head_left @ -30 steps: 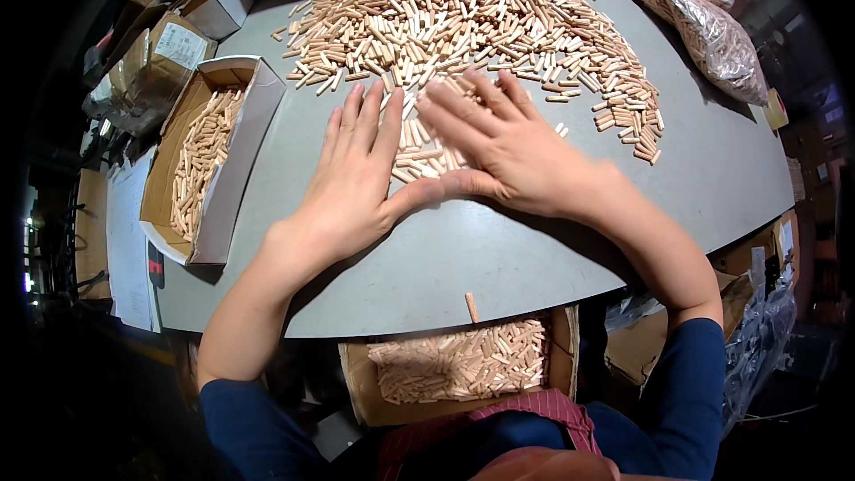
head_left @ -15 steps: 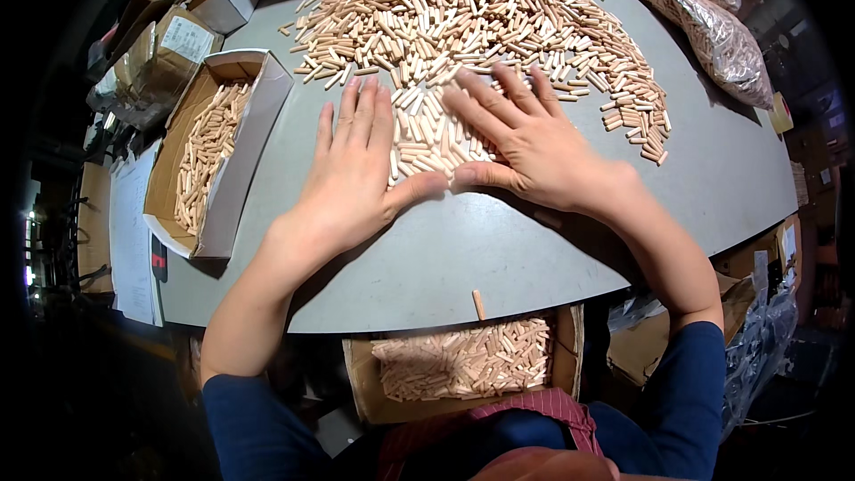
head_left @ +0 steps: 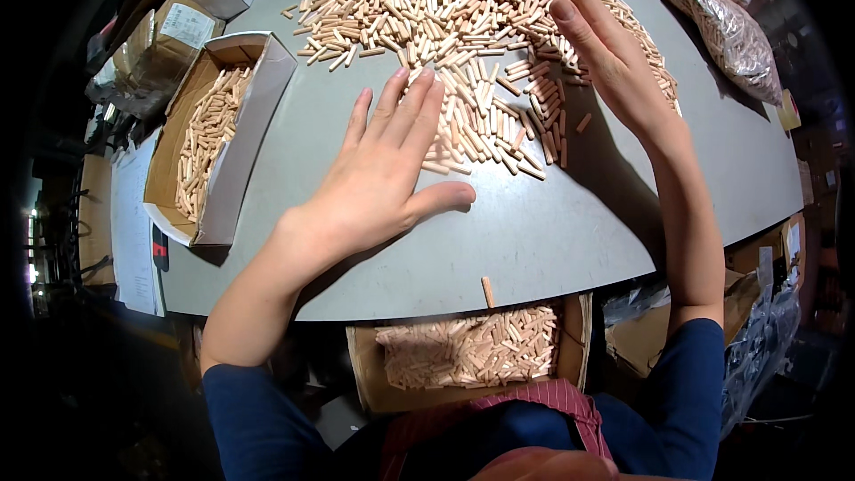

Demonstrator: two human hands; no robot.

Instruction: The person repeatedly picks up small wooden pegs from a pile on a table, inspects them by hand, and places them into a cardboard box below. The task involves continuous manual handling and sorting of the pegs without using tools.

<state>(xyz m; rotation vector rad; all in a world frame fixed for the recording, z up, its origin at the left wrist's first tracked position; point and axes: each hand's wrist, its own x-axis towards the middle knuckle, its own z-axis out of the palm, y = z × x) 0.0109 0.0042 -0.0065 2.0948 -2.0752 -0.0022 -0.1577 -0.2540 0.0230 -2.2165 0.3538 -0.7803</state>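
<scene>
A wide heap of small wooden dowel pins (head_left: 419, 9) covers the far part of the grey table (head_left: 392, 276). My left hand (head_left: 378, 169) lies flat with fingers spread at the left side of a thin layer of pins drawn out from the heap; its fingertips touch some of them. Over the right part of the heap is my right hand (head_left: 610, 58), raised and tilted, its fingers stretched out and nothing seen in them. One lone dowel pin (head_left: 487, 292) rests by the table's near edge.
On the left stands a long cardboard box (head_left: 258, 116) part filled with dowel pins. Below the near edge sits an open carton (head_left: 574, 347) of more pins. A clear bag (head_left: 704, 18) packed with pins lies at the far right. Papers (head_left: 134, 232) are at the left edge.
My right hand has lifted away from the thin layer and moved right and farther over the heap. My left hand has shifted slightly right. The pins between them are more spread out.
</scene>
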